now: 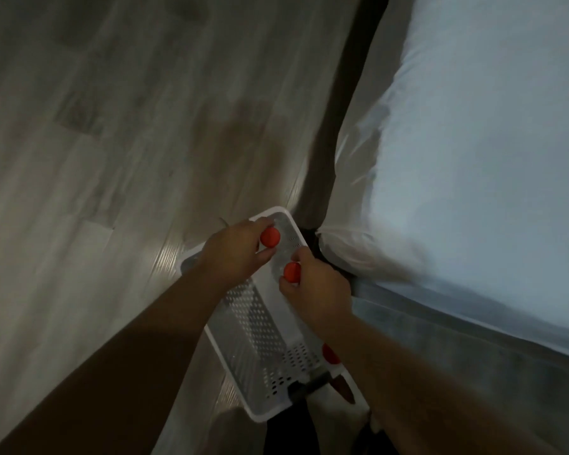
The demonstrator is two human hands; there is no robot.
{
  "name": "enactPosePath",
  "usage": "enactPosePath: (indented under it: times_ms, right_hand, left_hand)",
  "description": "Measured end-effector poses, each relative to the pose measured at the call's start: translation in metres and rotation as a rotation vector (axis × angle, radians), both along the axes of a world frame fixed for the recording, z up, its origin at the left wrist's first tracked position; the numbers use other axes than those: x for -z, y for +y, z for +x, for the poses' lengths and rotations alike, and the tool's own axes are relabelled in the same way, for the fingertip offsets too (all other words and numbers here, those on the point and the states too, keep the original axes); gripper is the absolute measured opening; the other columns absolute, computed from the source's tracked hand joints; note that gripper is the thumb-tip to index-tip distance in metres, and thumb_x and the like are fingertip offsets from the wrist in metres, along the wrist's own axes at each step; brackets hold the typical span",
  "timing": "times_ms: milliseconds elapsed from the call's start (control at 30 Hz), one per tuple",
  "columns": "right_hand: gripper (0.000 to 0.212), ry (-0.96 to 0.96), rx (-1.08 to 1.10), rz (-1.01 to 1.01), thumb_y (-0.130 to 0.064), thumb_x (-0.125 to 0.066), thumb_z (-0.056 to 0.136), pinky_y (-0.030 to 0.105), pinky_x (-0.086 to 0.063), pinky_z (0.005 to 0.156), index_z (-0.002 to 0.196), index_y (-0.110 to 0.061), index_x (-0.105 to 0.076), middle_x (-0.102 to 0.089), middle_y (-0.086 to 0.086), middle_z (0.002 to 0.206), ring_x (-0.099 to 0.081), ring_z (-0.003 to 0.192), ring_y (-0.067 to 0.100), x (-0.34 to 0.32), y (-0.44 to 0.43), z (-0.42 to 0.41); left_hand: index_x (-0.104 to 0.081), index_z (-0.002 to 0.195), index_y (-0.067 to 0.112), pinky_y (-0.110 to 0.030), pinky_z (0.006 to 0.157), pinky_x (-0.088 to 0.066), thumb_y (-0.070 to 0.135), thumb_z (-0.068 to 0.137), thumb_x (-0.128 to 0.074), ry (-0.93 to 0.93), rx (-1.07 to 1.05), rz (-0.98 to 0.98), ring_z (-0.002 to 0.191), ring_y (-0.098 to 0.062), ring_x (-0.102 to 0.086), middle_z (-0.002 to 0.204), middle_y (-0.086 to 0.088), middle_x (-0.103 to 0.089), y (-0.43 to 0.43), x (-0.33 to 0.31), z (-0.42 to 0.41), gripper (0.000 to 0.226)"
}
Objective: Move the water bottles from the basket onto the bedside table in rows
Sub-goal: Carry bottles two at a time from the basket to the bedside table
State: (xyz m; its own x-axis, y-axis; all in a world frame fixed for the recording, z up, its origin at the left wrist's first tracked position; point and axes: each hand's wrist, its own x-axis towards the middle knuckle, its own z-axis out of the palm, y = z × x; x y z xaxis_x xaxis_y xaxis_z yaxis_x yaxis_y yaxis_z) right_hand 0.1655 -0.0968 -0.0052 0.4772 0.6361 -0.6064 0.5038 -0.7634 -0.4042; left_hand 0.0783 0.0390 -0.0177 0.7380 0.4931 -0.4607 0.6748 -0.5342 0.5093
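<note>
Low at centre frame, over the white basket [260, 326], my left hand [234, 254] curls its fingers round one red-capped bottle [270, 237], my right hand [316, 290] round another bottle [291, 270], mid-pickup; next, I judge, lift both straight clear.

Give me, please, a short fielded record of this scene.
basket: white, perforated, on wooden floor beside bed
left hand: grips far bottle near its red cap
right hand: grips near bottle, red cap
third red cap: at basket's near end, partly hidden by right forearm
</note>
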Motion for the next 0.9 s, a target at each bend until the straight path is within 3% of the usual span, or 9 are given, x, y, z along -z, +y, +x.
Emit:
enactPosePath:
  times_ms: [100, 200, 333, 433, 533, 700, 833, 900]
  right_hand:
    - [0.032, -0.024, -0.006, 0.005, -0.038, -0.057, 0.090, 0.025, -0.040, 0.068, 0.115, -0.022, -0.046, -0.062, -0.003, 0.098, -0.051, 0.077, 0.009, 0.005, 0.000, -0.001]
    - [0.030, 0.016, 0.007, 0.045, -0.034, -0.058, 0.090, 0.025, -0.041, 0.067, 0.113, -0.018, -0.047, -0.063, -0.001, 0.095, -0.053, 0.075, 0.011, 0.007, 0.000, -0.001]
    - [0.024, 0.008, -0.003, 0.124, -0.032, -0.058, 0.089, 0.017, -0.029, 0.053, 0.104, -0.016, -0.049, -0.053, -0.006, 0.078, -0.049, 0.064, 0.009, 0.006, -0.001, 0.004]
    - [0.022, -0.007, -0.003, 0.167, -0.036, -0.059, 0.089, 0.013, -0.023, 0.050, 0.100, -0.019, -0.049, -0.049, -0.010, 0.073, -0.041, 0.056, -0.001, -0.002, -0.001, 0.007]
    - [0.023, -0.017, -0.029, 0.194, -0.039, -0.059, 0.087, 0.017, -0.031, 0.054, 0.099, -0.022, -0.050, -0.053, -0.010, 0.073, -0.048, 0.059, 0.004, -0.019, -0.001, 0.007]
    - [0.024, 0.063, -0.002, 0.238, -0.046, -0.059, 0.085, 0.029, -0.047, 0.073, 0.087, -0.031, -0.040, -0.051, -0.013, 0.074, -0.053, 0.071, 0.008, -0.069, -0.003, 0.002]
    - [0.023, 0.071, 0.203, 0.377, -0.041, -0.067, 0.081, 0.031, -0.054, 0.077, 0.088, -0.028, -0.049, -0.058, -0.013, 0.076, -0.060, 0.074, 0.007, -0.125, -0.017, -0.008]
    - [0.024, 0.084, 0.297, 0.459, -0.040, -0.070, 0.078, 0.032, -0.056, 0.076, 0.090, -0.030, -0.050, -0.059, -0.016, 0.079, -0.061, 0.076, 0.005, -0.155, -0.032, -0.011]
  left_hand:
    - [-0.046, 0.132, 0.032, -0.030, 0.077, -0.050, 0.040, 0.085, -0.062, -0.012, 0.118, 0.074, 0.092, -0.019, -0.064, 0.106, 0.001, -0.067, 0.004, 0.004, 0.004, 0.049]
    - [-0.051, 0.126, 0.034, -0.032, 0.075, -0.052, 0.040, 0.084, -0.064, -0.041, 0.169, 0.073, 0.088, -0.016, -0.064, 0.102, 0.002, -0.069, 0.008, 0.004, 0.006, 0.044]
    - [-0.061, 0.118, 0.030, -0.031, 0.075, -0.053, 0.036, 0.081, -0.069, -0.116, 0.025, 0.011, 0.083, -0.014, -0.064, 0.096, 0.002, -0.071, 0.005, 0.001, -0.004, 0.039]
    - [-0.063, 0.118, 0.026, -0.033, 0.078, -0.055, 0.031, 0.079, -0.072, -0.181, -0.132, -0.024, 0.084, -0.011, -0.064, 0.097, 0.002, -0.072, -0.002, -0.008, -0.013, 0.040]
    - [-0.064, 0.117, 0.027, -0.034, 0.081, -0.056, 0.030, 0.077, -0.075, -0.235, -0.236, -0.044, 0.088, -0.011, -0.066, 0.102, 0.003, -0.072, -0.012, -0.027, -0.022, 0.041]
    - [-0.065, 0.107, 0.036, -0.034, 0.081, -0.057, 0.029, 0.075, -0.075, -0.306, -0.418, -0.057, 0.084, -0.003, -0.067, 0.095, 0.013, -0.071, -0.033, -0.076, -0.038, 0.034]
    - [-0.064, 0.103, 0.040, -0.018, 0.075, -0.055, 0.027, 0.077, -0.072, -0.380, -0.543, -0.052, 0.079, 0.002, -0.065, 0.085, 0.025, -0.066, -0.060, -0.143, -0.043, 0.030]
    - [-0.064, 0.104, 0.036, -0.020, 0.073, -0.055, 0.026, 0.078, -0.072, -0.399, -0.547, -0.019, 0.078, -0.003, -0.065, 0.086, 0.021, -0.067, -0.075, -0.178, -0.047, 0.029]
